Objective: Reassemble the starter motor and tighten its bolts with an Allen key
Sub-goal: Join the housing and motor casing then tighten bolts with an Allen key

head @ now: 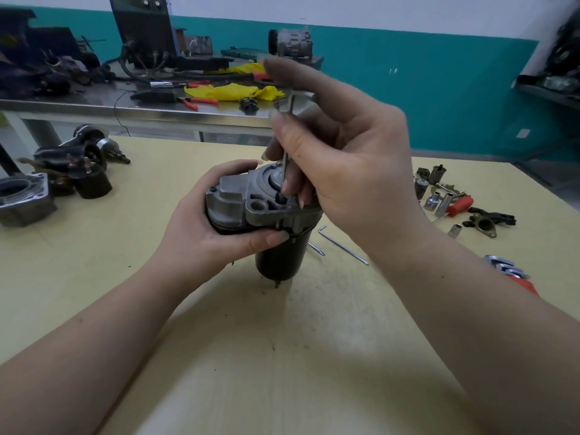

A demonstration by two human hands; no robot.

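Starter motor [276, 221] upright in the left hand [207, 227] — right hand [345, 171] fingers pinched round the Allen key [286, 158].

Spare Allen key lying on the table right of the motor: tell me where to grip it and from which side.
Grip the spare Allen key on its long straight shank near the middle, coming from above with fingers across it. It lies flat on the table, apart from the motor, with the short bent end pointing away, so the shank looks easiest to pinch.

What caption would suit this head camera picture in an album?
Left hand steadies an upright starter motor while right hand works an Allen key into its top.
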